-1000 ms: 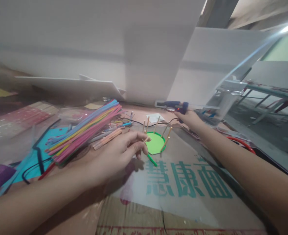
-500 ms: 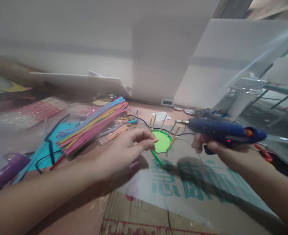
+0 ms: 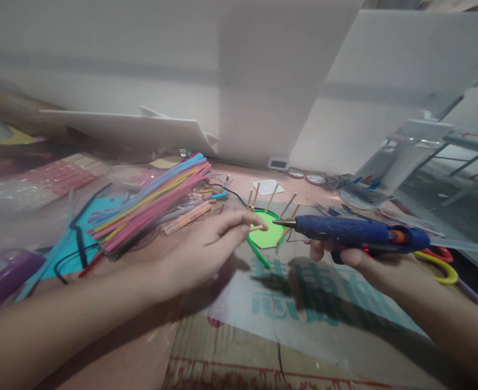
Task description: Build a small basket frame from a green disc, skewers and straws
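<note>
Left hand (image 3: 206, 246) pinches a stick (image 3: 256, 228) at frame centre — right hand (image 3: 371, 265) grips the glue gun (image 3: 336, 229), right of centre.

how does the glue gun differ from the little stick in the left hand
The glue gun is blue with a metal nozzle; the stick is plain pale tan. The glue gun is long and bulky, the stick short and thin. The glue gun is gripped in the right hand, the stick pinched in the left hand. Both are handheld.
</note>
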The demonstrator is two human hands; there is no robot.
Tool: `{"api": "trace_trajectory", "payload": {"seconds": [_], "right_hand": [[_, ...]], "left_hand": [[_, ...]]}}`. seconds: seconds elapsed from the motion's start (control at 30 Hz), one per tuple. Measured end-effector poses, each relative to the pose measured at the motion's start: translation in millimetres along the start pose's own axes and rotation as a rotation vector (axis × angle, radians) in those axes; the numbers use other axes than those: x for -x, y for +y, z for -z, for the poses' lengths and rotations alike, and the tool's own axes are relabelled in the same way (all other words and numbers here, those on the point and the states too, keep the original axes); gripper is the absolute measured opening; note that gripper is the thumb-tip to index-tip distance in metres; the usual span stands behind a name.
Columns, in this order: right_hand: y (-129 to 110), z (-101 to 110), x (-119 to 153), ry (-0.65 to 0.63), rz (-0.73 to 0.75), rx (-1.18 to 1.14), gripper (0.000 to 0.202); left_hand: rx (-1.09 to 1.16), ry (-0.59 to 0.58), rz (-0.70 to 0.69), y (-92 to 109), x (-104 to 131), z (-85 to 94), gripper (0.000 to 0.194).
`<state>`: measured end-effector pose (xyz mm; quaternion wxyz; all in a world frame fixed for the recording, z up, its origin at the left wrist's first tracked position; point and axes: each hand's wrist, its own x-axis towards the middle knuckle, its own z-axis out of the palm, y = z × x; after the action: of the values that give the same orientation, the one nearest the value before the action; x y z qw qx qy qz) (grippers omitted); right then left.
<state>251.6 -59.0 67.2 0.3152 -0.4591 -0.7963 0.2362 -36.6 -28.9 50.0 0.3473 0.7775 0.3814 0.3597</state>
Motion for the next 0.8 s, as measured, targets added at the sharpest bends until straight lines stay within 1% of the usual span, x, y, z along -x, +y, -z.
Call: {"api": "trace_trajectory", "payload": {"seconds": [0.07, 0.13, 0.27, 0.33, 0.37, 0.47, 0.57, 0.63, 0.7, 0.8], "right_hand": [[-4, -4, 0, 0.035, -0.006, -0.056, 0.037], [-9, -7, 0, 0.054, 0.0, -0.088, 0.04], [-16, -8, -1, 0.08, 0.03, -0.079, 0.038], [-16, -7, 0, 0.081, 0.044, -0.075, 0.039], [-15, -7, 0, 0.075, 0.047, -0.077, 0.041], [-13, -5, 1, 0.031, 0.045, -0.067, 0.048], [-15, -2, -1, -0.039, 0.081, 0.021, 0.049], [-17, -1, -1, -0.028, 0.119, 0.053, 0.05], [-20, -3, -2, -0.004, 0.14, 0.049, 0.051], [-21, -7, -3, 0.029, 0.143, 0.005, 0.05]], "left_hand": [[-0.024, 0.013, -0.003, 3, 2, 1.9, 0.025], [-0.02, 0.02, -0.039, 5, 2, 3.4, 0.025], [-0.012, 0.021, -0.112, 4, 2, 3.7, 0.023], [0.0, 0.006, -0.11, 2, 2, 2.9, 0.03], [0.011, -0.013, -0.087, 2, 2, 2.5, 0.035], [0.083, -0.105, 0.058, 4, 5, 0.9, 0.046], [0.128, -0.189, 0.16, 6, 8, -1.1, 0.045], [0.098, -0.204, 0.173, 7, 8, -2.1, 0.044], [0.029, -0.171, 0.111, 6, 7, -2.2, 0.042], [-0.095, -0.118, -0.093, 6, 4, -0.4, 0.036]]}}
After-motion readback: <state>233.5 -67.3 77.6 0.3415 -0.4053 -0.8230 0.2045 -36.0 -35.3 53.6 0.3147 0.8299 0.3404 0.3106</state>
